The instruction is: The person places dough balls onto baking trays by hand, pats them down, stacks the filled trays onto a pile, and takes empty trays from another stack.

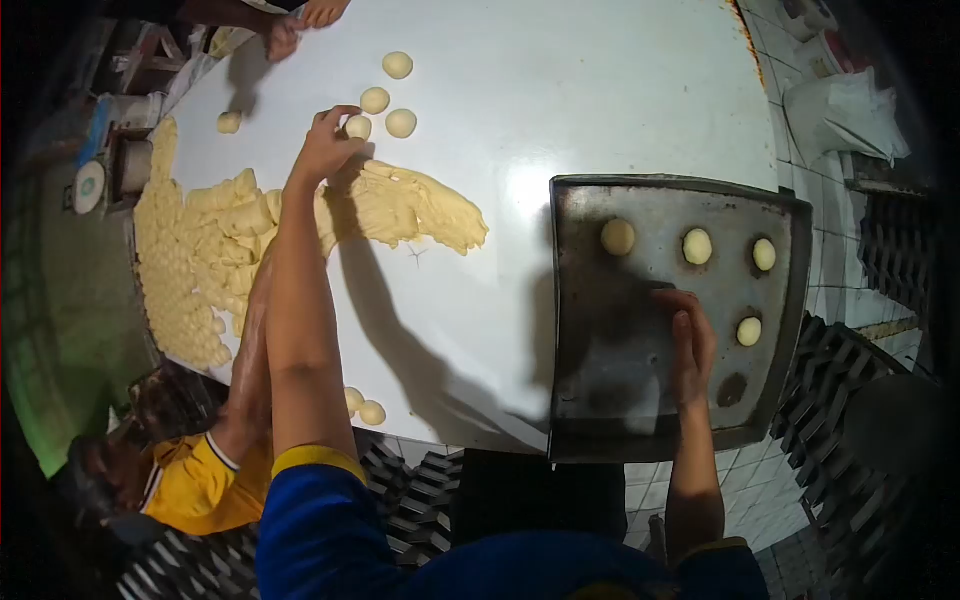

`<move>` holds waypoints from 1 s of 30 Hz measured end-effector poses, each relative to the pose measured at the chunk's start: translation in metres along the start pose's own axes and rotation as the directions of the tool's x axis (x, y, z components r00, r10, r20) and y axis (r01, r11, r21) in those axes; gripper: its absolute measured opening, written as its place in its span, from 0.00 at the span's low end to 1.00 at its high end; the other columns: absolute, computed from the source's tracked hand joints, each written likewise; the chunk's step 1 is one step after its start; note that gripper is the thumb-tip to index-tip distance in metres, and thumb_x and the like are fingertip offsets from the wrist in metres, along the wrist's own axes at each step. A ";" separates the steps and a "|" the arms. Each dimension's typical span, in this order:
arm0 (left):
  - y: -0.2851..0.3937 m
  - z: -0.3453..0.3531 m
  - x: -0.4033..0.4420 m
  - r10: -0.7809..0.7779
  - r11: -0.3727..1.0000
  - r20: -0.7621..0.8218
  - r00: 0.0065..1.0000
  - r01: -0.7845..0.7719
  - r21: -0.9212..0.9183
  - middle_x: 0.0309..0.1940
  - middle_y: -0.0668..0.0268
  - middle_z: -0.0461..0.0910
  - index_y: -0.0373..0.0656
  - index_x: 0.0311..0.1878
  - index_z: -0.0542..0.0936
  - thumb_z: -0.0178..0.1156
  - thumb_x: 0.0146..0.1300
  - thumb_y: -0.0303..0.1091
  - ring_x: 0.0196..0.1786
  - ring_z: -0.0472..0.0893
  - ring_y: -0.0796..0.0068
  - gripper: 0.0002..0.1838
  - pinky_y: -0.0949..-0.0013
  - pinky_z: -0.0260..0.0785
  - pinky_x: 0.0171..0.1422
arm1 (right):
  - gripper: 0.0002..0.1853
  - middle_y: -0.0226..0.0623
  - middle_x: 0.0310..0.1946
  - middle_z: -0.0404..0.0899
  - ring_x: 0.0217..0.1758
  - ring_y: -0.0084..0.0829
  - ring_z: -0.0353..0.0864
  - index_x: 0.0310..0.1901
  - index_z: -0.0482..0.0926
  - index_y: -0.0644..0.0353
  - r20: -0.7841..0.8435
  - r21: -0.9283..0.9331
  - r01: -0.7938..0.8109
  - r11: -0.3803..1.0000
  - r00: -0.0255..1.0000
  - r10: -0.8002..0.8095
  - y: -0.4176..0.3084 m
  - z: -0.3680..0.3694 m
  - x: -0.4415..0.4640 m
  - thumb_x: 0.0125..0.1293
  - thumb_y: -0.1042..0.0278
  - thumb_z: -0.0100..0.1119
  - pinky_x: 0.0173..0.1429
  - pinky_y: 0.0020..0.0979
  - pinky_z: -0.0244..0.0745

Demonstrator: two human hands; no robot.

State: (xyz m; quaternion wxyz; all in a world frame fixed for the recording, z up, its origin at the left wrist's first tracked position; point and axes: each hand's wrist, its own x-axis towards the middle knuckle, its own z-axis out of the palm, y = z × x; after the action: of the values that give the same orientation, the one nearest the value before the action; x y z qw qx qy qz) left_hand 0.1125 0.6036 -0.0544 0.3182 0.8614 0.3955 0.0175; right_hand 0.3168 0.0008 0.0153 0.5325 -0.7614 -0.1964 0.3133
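My left hand (330, 145) reaches far over the white table, its thumb and fingers around a dough ball (358, 127). Three more dough balls lie just beyond it, one of them here (401, 123). A long flattened piece of dough (420, 205) stretches below and right of that hand. On the right, my right hand (690, 345) hovers over a dark metal tray (640, 400), its fingers bent and partly in shadow; whether it holds anything is hidden. Several dough balls rest on the tray, the nearest one to this hand at its right (749, 331).
A big mass of cut dough (190, 270) covers the table's left side. A co-worker in a yellow shirt (205, 480) reaches in beside my left arm. Another person's hands (284, 38) are at the top left. Two dough balls (372, 412) lie near the front edge.
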 end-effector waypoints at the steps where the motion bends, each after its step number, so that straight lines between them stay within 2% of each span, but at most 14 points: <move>1: 0.001 -0.005 0.000 -0.001 1.000 0.004 1.000 0.001 -0.001 0.66 0.48 0.78 0.55 0.73 0.83 0.77 0.58 0.35 0.57 0.89 0.53 0.36 0.54 0.84 0.67 | 0.22 0.39 0.59 0.87 0.65 0.34 0.83 0.62 0.87 0.65 0.000 -0.001 -0.004 1.000 1.000 0.004 -0.001 0.003 0.001 0.89 0.54 0.53 0.74 0.33 0.70; 7: -0.004 -0.007 0.007 0.141 0.978 0.073 0.987 -0.150 0.145 0.58 0.57 0.84 0.50 0.70 0.84 0.78 0.57 0.32 0.56 0.89 0.60 0.34 0.59 0.83 0.66 | 0.21 0.37 0.58 0.87 0.66 0.31 0.83 0.62 0.87 0.66 0.034 0.003 -0.002 1.000 0.999 0.002 0.000 0.012 0.005 0.89 0.55 0.54 0.75 0.34 0.70; 9: -0.003 -0.005 0.010 0.065 0.997 0.128 0.990 -0.059 -0.052 0.54 0.61 0.87 0.46 0.67 0.83 0.76 0.58 0.30 0.53 0.88 0.64 0.30 0.61 0.82 0.64 | 0.19 0.36 0.58 0.88 0.67 0.30 0.83 0.62 0.87 0.65 0.070 0.049 -0.032 0.998 0.997 0.028 0.002 0.014 0.003 0.89 0.58 0.56 0.76 0.34 0.70; 11: 0.000 -0.004 0.005 0.074 0.994 0.107 0.992 -0.065 -0.086 0.52 0.63 0.87 0.45 0.65 0.83 0.75 0.59 0.29 0.51 0.87 0.66 0.28 0.62 0.81 0.63 | 0.17 0.36 0.59 0.88 0.67 0.29 0.83 0.63 0.86 0.64 0.085 0.099 -0.041 0.994 0.996 0.032 0.001 0.014 0.002 0.88 0.60 0.58 0.75 0.33 0.71; 14: 0.009 -0.009 -0.004 0.191 0.957 0.024 0.981 -0.180 -0.229 0.52 0.67 0.86 0.42 0.63 0.82 0.72 0.62 0.29 0.51 0.84 0.71 0.25 0.64 0.79 0.62 | 0.15 0.36 0.60 0.88 0.66 0.28 0.84 0.64 0.85 0.63 0.121 0.173 -0.083 0.981 0.991 0.062 -0.010 0.018 0.007 0.87 0.63 0.61 0.74 0.31 0.74; 16: 0.080 -0.011 -0.046 0.181 0.943 -0.082 0.980 -0.197 -0.270 0.57 0.66 0.82 0.39 0.68 0.79 0.70 0.66 0.26 0.60 0.81 0.70 0.26 0.65 0.78 0.64 | 0.16 0.36 0.61 0.88 0.65 0.27 0.85 0.67 0.83 0.62 0.173 0.252 -0.111 0.961 0.983 0.068 -0.024 0.020 0.006 0.86 0.66 0.64 0.73 0.31 0.78; 17: 0.113 -0.010 -0.070 0.266 0.932 -0.065 0.962 -0.274 -0.236 0.63 0.64 0.80 0.37 0.69 0.78 0.67 0.71 0.25 0.65 0.80 0.71 0.24 0.65 0.75 0.71 | 0.17 0.36 0.62 0.87 0.65 0.27 0.85 0.68 0.82 0.62 0.192 0.304 -0.095 0.948 0.981 0.036 -0.029 0.024 0.007 0.85 0.67 0.66 0.72 0.32 0.80; 20: 0.209 0.025 -0.163 0.348 0.877 0.076 0.934 -0.296 -0.379 0.61 0.66 0.82 0.39 0.69 0.79 0.69 0.65 0.20 0.62 0.82 0.70 0.28 0.66 0.77 0.67 | 0.21 0.36 0.61 0.85 0.63 0.29 0.87 0.69 0.82 0.60 0.224 0.371 -0.002 0.929 0.971 -0.088 -0.029 0.040 0.003 0.79 0.68 0.73 0.67 0.34 0.85; 21: 0.233 0.042 -0.197 0.349 0.898 0.160 0.923 -0.282 -0.337 0.59 0.66 0.84 0.40 0.68 0.80 0.71 0.63 0.21 0.60 0.83 0.70 0.28 0.66 0.77 0.66 | 0.23 0.37 0.61 0.85 0.62 0.30 0.87 0.69 0.81 0.60 0.224 0.377 0.029 0.926 0.967 -0.121 -0.039 0.040 -0.002 0.76 0.68 0.77 0.64 0.34 0.86; 22: 0.258 0.065 -0.225 0.376 0.853 0.218 0.901 -0.244 -0.461 0.57 0.64 0.85 0.41 0.65 0.83 0.72 0.60 0.22 0.60 0.84 0.68 0.27 0.65 0.77 0.65 | 0.23 0.37 0.61 0.85 0.62 0.30 0.87 0.69 0.81 0.60 0.225 0.367 0.017 0.930 0.969 -0.106 -0.049 0.036 -0.007 0.76 0.68 0.77 0.64 0.34 0.86; 25: 0.311 0.118 -0.277 0.394 0.842 0.368 0.842 -0.170 -0.512 0.53 0.55 0.83 0.40 0.61 0.86 0.75 0.50 0.17 0.60 0.86 0.55 0.30 0.60 0.79 0.67 | 0.32 0.37 0.64 0.86 0.68 0.31 0.86 0.72 0.80 0.60 0.373 0.229 -0.068 0.971 0.928 -0.023 -0.053 0.025 -0.023 0.69 0.70 0.83 0.73 0.38 0.84; 27: 0.326 0.155 -0.302 0.332 0.794 0.362 0.871 -0.051 -0.606 0.57 0.55 0.83 0.41 0.66 0.85 0.75 0.53 0.15 0.62 0.86 0.55 0.33 0.59 0.79 0.68 | 0.30 0.39 0.60 0.87 0.61 0.32 0.89 0.70 0.81 0.59 0.239 0.202 -0.021 0.979 0.971 -0.028 -0.029 0.005 -0.039 0.70 0.65 0.83 0.60 0.35 0.87; 29: 0.336 0.180 -0.315 0.324 0.738 0.294 0.899 -0.046 -0.674 0.59 0.56 0.82 0.42 0.72 0.81 0.76 0.57 0.17 0.63 0.86 0.56 0.36 0.59 0.80 0.69 | 0.28 0.39 0.60 0.88 0.61 0.32 0.89 0.68 0.82 0.59 0.220 0.211 -0.091 0.973 0.975 0.043 -0.021 -0.018 -0.050 0.71 0.65 0.82 0.60 0.36 0.87; 30: 0.337 0.195 -0.321 0.274 0.694 0.354 0.894 0.071 -0.717 0.61 0.56 0.82 0.44 0.75 0.78 0.75 0.61 0.17 0.63 0.86 0.57 0.37 0.59 0.79 0.69 | 0.26 0.39 0.59 0.88 0.61 0.32 0.89 0.67 0.83 0.59 0.212 0.171 -0.131 0.977 0.973 0.093 -0.011 -0.031 -0.053 0.72 0.64 0.81 0.60 0.36 0.87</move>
State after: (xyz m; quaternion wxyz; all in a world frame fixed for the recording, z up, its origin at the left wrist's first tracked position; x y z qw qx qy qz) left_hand 0.1731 0.1140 0.0504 0.7049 0.6722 0.2265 -0.0052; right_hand 0.3002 -0.0505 0.0470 0.5592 -0.6830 -0.1763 0.4355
